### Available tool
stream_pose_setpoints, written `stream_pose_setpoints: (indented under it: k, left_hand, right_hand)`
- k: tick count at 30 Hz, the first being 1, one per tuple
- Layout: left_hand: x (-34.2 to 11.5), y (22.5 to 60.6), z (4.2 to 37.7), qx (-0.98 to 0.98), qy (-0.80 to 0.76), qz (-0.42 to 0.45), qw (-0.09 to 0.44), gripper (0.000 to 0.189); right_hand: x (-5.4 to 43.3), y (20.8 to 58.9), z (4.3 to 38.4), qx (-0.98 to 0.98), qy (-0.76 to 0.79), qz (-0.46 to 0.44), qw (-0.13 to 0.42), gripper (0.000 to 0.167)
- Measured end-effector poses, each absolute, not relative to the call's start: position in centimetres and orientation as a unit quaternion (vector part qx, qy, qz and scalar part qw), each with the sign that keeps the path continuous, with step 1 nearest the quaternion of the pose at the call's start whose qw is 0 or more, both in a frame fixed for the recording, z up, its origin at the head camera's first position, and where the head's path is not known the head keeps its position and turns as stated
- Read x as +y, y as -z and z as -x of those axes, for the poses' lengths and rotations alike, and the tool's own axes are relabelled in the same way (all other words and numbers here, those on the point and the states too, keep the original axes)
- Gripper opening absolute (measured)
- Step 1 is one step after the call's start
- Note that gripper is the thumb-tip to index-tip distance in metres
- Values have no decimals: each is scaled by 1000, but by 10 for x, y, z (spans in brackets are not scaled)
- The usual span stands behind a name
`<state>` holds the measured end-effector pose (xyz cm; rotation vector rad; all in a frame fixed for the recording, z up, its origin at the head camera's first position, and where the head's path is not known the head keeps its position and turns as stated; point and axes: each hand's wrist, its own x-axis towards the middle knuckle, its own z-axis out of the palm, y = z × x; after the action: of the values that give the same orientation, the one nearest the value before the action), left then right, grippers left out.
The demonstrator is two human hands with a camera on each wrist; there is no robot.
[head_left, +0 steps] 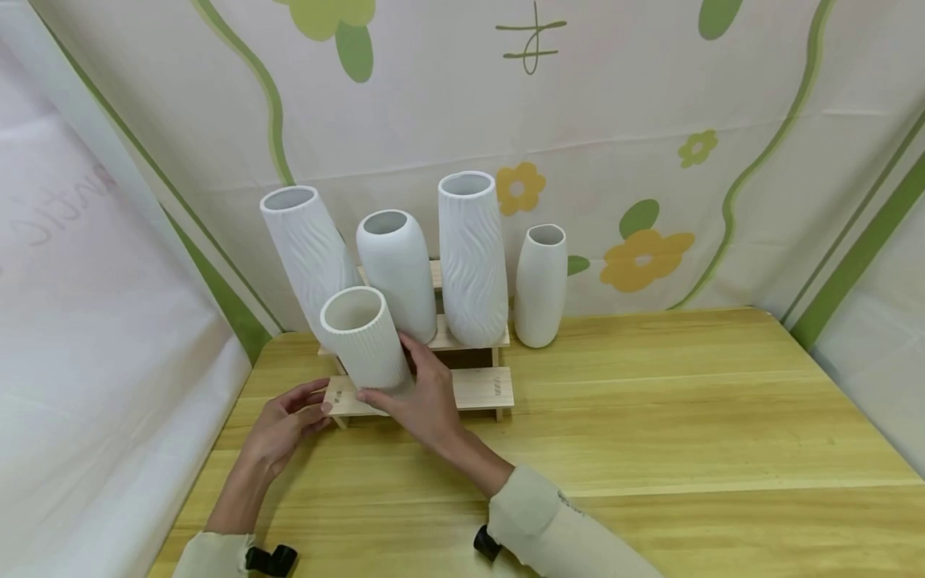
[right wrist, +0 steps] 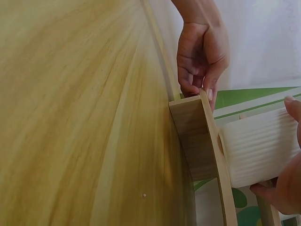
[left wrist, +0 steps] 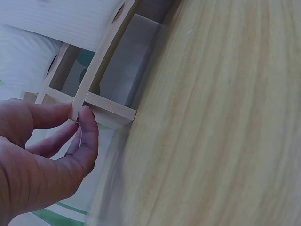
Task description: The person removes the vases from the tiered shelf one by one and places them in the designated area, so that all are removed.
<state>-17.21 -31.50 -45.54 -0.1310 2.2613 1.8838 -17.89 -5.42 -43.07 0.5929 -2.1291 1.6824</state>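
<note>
A short white ribbed vase (head_left: 367, 341) stands over the lowest step of a small wooden tiered stand (head_left: 482, 388). My right hand (head_left: 426, 393) holds this vase low on its side, thumb in front and fingers behind. In the right wrist view, the ribbed vase (right wrist: 258, 146) has its base at the step's board. The left hand (head_left: 280, 425) pinches the left end of the lowest step; in the left wrist view, thumb and fingertips (left wrist: 88, 117) close on the board's corner (left wrist: 77, 106).
Behind stand a tall wavy vase (head_left: 307, 249) at left, a smooth rounded vase (head_left: 396, 273) and another tall wavy vase (head_left: 473, 261). A slim white vase (head_left: 542, 289) is right of the stand. The wooden table (head_left: 686, 417) meets a floral cloth backdrop (head_left: 614, 104).
</note>
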Motion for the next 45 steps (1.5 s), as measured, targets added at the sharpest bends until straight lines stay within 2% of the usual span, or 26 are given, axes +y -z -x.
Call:
stream_pose_setpoints:
  k: [15, 45]
  left_hand:
    - [-315, 455, 171, 764, -636, 44, 98, 60]
    - [-314, 455, 171, 762, -638, 50, 98, 60]
  right_hand:
    - [-47, 430, 184, -769, -536, -257, 234, 85]
    - [-8, 429, 172, -754, -575, -261, 182, 89]
